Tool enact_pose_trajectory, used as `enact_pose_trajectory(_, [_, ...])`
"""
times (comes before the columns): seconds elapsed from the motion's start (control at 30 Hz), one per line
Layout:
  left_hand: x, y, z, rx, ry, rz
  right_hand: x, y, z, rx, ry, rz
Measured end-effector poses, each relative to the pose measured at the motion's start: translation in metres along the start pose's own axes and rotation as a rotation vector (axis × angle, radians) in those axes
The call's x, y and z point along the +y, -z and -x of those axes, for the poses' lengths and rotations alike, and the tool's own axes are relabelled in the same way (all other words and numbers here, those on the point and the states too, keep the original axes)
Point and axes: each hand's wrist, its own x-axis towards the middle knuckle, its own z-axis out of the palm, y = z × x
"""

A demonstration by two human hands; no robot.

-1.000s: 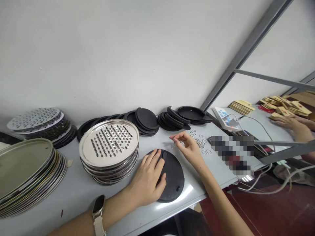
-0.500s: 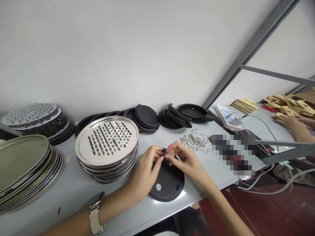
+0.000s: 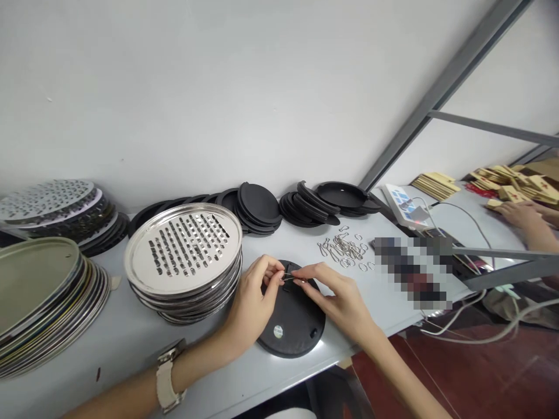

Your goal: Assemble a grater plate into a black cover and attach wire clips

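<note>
A small thin metal ring [image 3: 287,277] is stretched between the fingertips of both hands, above the black round lid [image 3: 290,317]. My left hand [image 3: 257,297] pinches its left side between thumb and forefinger. On the right side, my right hand [image 3: 334,294] grips it the same way. The lid lies flat near the table's front edge, with a round sticker and a small hole on its face. Fingers partly cover the lid's far edge. Behind my right hand lies a heap of metal rings and clasps [image 3: 346,249].
Stacks of metal grater plates [image 3: 186,250] and round metal plates [image 3: 37,285] stand to the left. Black lids [image 3: 259,208] line the wall. A power strip [image 3: 404,206] and a metal frame [image 3: 399,145] are at right, beyond which another person's hand [image 3: 519,215] touches wooden pieces.
My fingertips have moved slightly apart, and the ring now shows as thin lines between them. The small black tab of the lid, earlier between my fingers, now lies lower against it.
</note>
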Motion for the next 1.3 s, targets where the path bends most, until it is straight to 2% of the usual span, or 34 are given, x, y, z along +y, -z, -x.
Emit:
enact_pose_trajectory(0.13, [0.004,0.000,-0.005,0.003,-0.073,-0.093,0.007,0.000,-0.002,0.006,0.161,0.166])
enact_pose_trajectory(0.27, [0.007,-0.004,-0.017,0.022,-0.162,-0.262,0.014,0.003,-0.013,-0.019,0.239,0.308])
enact_pose_trajectory(0.37, [0.005,-0.008,-0.022,-0.013,-0.159,-0.344,0.019,0.006,-0.021,-0.066,0.288,0.436])
enact_pose_trajectory(0.5, [0.002,-0.011,-0.020,-0.017,-0.100,-0.343,0.024,0.007,-0.024,-0.135,0.380,0.521])
enact_pose_trajectory(0.6, [0.001,-0.011,-0.017,-0.030,-0.088,-0.344,0.026,0.006,-0.024,-0.151,0.397,0.500])
enact_pose_trajectory(0.77, [0.000,-0.012,-0.015,-0.023,-0.081,-0.379,0.028,0.004,-0.023,-0.102,0.412,0.527])
enact_pose_trajectory(0.9, [-0.002,-0.012,-0.015,-0.005,-0.062,-0.380,0.026,0.005,-0.024,-0.139,0.441,0.596])
enact_pose_trajectory(1.07, [-0.001,-0.011,-0.016,0.016,-0.035,-0.307,0.025,0.007,-0.028,-0.164,0.504,0.729])
enact_pose_trajectory(1.3, [-0.001,-0.012,-0.021,0.025,0.024,-0.226,0.028,0.006,-0.032,-0.181,0.512,0.752])
